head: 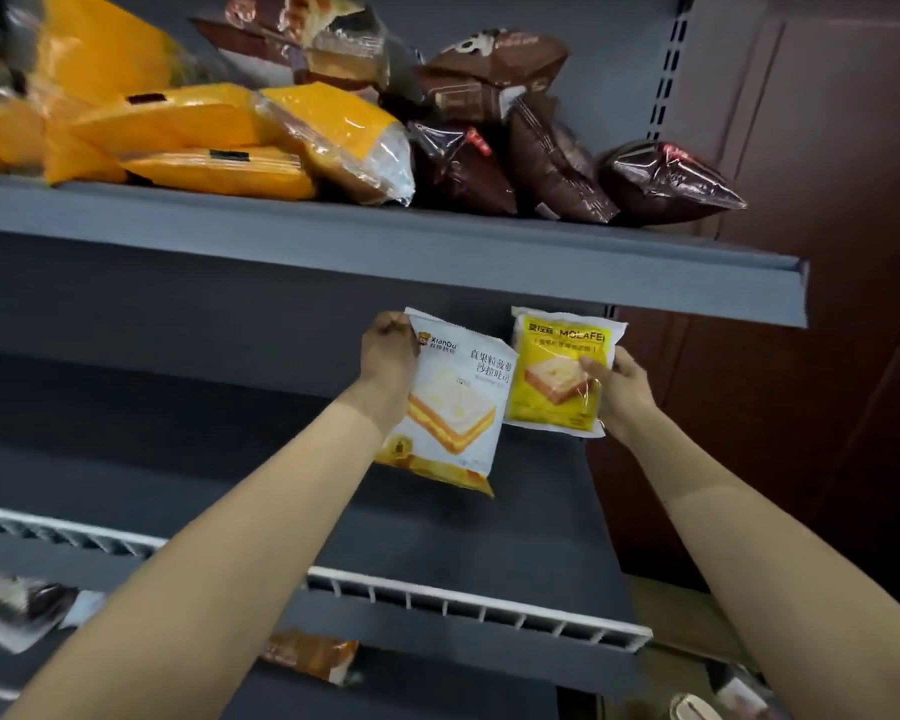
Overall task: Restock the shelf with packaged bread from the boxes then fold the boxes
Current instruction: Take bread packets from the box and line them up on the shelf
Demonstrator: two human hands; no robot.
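My left hand point(388, 358) grips the top corner of a white bread packet point(453, 407) printed with a layered sandwich slice. It hangs upright over the grey middle shelf point(531, 506). My right hand point(622, 392) holds a smaller yellow bread packet point(554, 374) by its right edge, just to the right of the white one. Both packets are held up under the upper shelf point(385, 252), close to the shelf's right end. No box is in view.
The upper shelf carries a pile of orange packets point(188, 132) on the left and brown packets point(531, 148) on the right. A white wire rail point(463, 597) fronts the middle shelf. Lower down lie an orange-brown packet point(310, 652) and a blurred packet point(17, 608). A brown wall panel point(827, 252) stands right.
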